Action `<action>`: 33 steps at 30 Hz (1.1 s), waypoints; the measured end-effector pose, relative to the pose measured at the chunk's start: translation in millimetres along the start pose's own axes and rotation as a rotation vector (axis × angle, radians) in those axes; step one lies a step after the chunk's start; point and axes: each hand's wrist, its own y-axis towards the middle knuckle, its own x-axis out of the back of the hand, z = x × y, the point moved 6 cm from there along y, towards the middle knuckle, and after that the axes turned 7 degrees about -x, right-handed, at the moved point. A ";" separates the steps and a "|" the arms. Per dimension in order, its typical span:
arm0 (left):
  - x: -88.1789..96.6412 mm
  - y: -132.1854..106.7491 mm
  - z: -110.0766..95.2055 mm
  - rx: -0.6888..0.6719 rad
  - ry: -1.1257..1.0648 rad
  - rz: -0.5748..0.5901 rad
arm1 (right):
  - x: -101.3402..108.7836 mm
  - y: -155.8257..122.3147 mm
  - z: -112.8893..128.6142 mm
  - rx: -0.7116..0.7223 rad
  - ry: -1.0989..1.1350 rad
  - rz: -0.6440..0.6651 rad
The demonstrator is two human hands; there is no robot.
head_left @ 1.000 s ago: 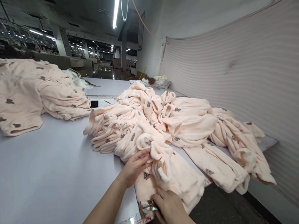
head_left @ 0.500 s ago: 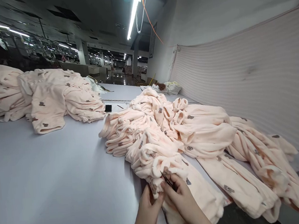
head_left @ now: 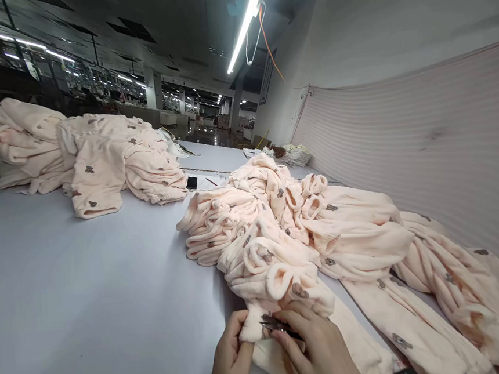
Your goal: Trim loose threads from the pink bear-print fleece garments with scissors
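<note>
Pale pink plush garments with brown-grey printed figures lie heaped on the table. At the near end of the heap, my left hand (head_left: 232, 351) pinches the edge of one garment (head_left: 253, 324) between thumb and fingers. My right hand (head_left: 311, 344) is closed around small dark thread snips (head_left: 280, 326), whose pointed blades aim left and lie against the fabric beside my left fingers. Part of the snips is hidden inside the right hand. Rolled cuffs (head_left: 279, 280) of the same plush bulge just above both hands.
Another pile of pink garments (head_left: 94, 165) sits at the far left of the pale table (head_left: 110, 292). A dark phone (head_left: 192, 183) and paper lie between the piles. More garments (head_left: 449, 274) spread to the right, below a striped cloth (head_left: 410, 126) hung along the wall.
My hands have spread slightly apart, the left one drawing the fabric edge to the left. The snips have turned from pointing upward to pointing left. The view has shifted a little.
</note>
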 end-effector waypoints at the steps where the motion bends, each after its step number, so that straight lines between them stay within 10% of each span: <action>1: 0.9 0.5 1.1 -0.012 0.012 -0.001 | 0.4 0.3 1.1 0.012 -0.042 -0.013; 14: -2.5 2.0 -1.3 -0.019 0.073 0.066 | 5.9 -0.5 16.1 0.165 -0.356 -0.129; 33: -3.3 0.3 4.1 -0.054 -0.080 -0.076 | 0.5 -9.3 -7.8 0.019 -0.191 -0.124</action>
